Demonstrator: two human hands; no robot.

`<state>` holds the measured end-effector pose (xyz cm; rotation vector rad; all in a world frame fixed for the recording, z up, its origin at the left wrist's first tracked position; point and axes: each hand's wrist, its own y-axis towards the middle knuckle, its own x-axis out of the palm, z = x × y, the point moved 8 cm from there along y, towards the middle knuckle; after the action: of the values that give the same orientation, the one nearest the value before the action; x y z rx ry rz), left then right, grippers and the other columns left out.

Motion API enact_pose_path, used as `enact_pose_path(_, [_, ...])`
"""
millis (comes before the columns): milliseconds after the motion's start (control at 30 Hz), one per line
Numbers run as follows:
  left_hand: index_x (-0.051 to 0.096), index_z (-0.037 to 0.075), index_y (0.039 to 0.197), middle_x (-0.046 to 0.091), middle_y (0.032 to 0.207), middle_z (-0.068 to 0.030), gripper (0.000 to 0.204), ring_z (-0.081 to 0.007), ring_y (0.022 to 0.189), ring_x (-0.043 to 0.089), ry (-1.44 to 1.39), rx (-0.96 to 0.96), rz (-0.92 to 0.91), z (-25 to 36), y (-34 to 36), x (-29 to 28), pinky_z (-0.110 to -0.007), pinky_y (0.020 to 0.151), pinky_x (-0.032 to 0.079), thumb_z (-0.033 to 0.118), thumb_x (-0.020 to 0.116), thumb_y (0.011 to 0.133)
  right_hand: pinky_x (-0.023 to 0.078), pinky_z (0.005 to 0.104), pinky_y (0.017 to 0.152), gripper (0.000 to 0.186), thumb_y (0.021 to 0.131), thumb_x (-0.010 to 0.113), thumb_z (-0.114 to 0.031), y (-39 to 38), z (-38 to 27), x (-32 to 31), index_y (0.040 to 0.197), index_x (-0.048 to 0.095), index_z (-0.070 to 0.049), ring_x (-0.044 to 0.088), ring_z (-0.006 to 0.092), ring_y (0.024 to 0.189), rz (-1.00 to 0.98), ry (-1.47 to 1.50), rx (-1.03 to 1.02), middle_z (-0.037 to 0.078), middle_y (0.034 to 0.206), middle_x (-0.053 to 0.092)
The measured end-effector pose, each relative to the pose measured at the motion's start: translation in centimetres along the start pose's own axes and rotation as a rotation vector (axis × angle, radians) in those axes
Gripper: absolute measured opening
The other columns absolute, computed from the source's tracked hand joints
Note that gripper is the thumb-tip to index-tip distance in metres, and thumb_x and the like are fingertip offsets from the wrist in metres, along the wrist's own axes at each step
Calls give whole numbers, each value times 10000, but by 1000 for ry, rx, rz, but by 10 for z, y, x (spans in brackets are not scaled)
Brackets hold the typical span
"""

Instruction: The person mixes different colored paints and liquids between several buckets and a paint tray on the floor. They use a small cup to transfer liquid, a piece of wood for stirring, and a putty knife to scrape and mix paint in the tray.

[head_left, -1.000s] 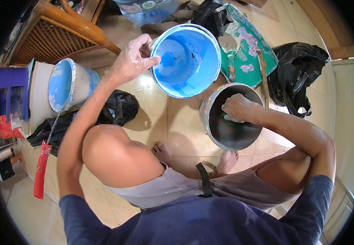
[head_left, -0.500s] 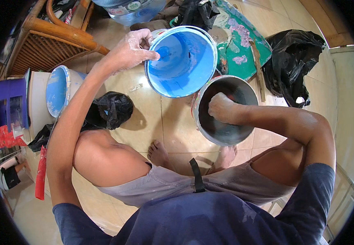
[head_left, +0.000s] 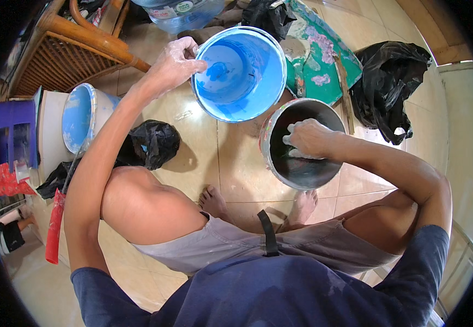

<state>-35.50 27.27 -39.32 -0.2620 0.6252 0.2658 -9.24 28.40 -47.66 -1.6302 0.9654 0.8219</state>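
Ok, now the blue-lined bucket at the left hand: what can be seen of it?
The blue-lined bucket is round and open-topped, plastic by its look, with a pale, paint-smeared rim. Bright blue coats its inside unevenly, with lighter smears and a deeper blue patch toward the bottom. Its mouth faces the camera. The left hand grips the rim's left side, thumb over the edge. It sits up and left of the dark-lined bucket; its underside is hidden.

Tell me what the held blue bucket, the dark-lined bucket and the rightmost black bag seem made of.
Blue bucket: probably plastic, its smooth, slightly shiny inside streaked with paint-like smears.
Dark-lined bucket: plastic or metal, I can't tell; its inside looks grey and smooth, with a soft sheen.
Black bag: almost certainly thin plastic film, glossy and crumpled into creases.
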Motion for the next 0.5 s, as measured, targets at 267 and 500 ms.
enact_pose_path(267, [485,61,757,483,666,11,145,-78,616,449,-78,-95,29,1,-2,0,-240,556,373,84,618,702,477,417,694,324,750,628,-358,-27,11,-57,883,631,-63,600,318,776,-33,91,64,150,773,592])
enact_pose_path(500, [495,72,770,518,683,8,133,-76,637,512,-102,-100,2,-4,-3,1,-227,601,430,63,620,724,459,365,621,308,729,640,-321,-41,9,-137,718,591,-18,594,256,669,69,223,37,135,671,578])
